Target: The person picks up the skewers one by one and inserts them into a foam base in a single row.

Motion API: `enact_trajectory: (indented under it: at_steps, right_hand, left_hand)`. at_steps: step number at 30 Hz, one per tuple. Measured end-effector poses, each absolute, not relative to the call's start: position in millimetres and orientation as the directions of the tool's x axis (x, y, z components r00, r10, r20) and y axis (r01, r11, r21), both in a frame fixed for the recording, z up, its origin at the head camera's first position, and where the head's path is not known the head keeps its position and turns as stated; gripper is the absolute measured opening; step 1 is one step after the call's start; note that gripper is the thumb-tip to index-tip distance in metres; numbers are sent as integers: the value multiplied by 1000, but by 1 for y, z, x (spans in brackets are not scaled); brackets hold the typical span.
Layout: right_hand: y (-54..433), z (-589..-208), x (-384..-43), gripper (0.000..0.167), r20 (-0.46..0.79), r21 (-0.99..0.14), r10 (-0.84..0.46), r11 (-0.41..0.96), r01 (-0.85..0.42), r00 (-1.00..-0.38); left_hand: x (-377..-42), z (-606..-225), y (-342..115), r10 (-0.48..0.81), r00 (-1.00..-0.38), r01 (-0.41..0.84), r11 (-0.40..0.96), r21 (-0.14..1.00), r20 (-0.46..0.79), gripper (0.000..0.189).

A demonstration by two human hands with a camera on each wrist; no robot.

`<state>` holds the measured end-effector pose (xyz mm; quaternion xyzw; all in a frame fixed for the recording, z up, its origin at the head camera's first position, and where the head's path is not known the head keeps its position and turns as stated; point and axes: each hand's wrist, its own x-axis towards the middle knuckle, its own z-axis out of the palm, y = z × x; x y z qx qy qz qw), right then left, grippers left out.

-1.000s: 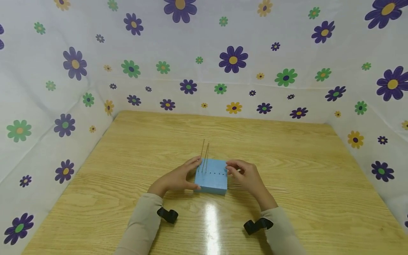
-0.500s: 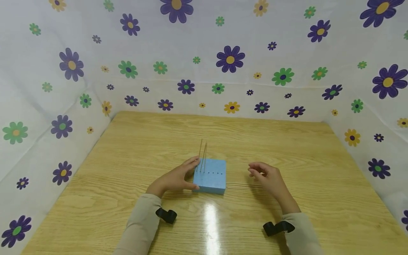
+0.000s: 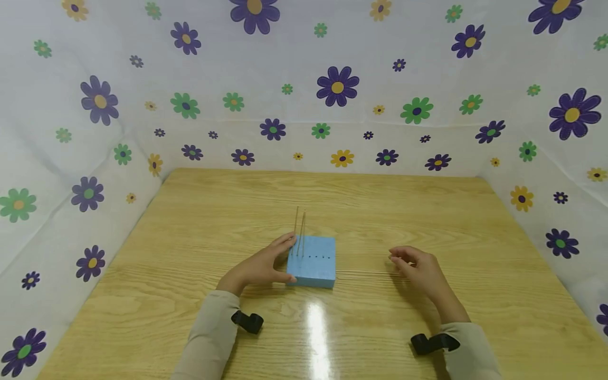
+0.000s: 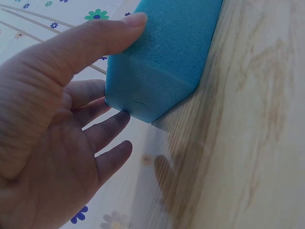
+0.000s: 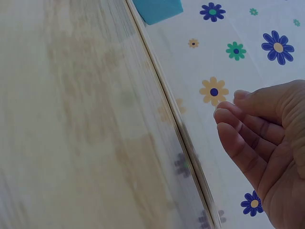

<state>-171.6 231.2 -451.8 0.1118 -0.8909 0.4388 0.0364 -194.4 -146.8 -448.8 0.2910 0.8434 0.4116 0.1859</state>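
A square pale-blue foam block point(image 3: 313, 268) lies flat on the table, with a row of small holes across its top. Three thin wooden sticks point(image 3: 303, 232) stand up from the holes at its left end. My left hand point(image 3: 261, 266) grips the block's left side, thumb at the front corner and fingers at the back; in the left wrist view the thumb point(image 4: 105, 38) lies along the blue surface. To the right, my right hand point(image 3: 423, 272) hovers over the ends of several loose sticks point(image 3: 366, 275). Its fingers are loosely bent, with nothing seen between them in the right wrist view.
The wood-grain table point(image 3: 228, 211) stretches around the block. A white flower-print cloth point(image 3: 304, 63) closes off the back and both sides. Each wrist has a black strap point(image 3: 249, 322) with a small camera.
My right hand has moved away from the block's right edge, out to the right over the loose sticks. My left hand stays on the block, and the three standing sticks remain in place.
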Motion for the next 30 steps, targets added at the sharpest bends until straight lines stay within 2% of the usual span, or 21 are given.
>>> enact_trajectory:
  at_steps: [6,17,30]
  right_hand:
    - [233,-455,-173,18,155,-747,-204,616,-250,-967]
    - [226,-461,-177,13,146,-671,-358,649,-359,-922]
    - [220,-460,-184,12,89,-641,-413,673,-369,-906]
  left_hand:
    - [-194,-450,-149,640,-766,343,494,799,-67,94]
    - [-194,-451,-149,638,-767,344,497,797,-67,94]
    - [-194,-448,-147,638,-767,346,505,791,-72,93]
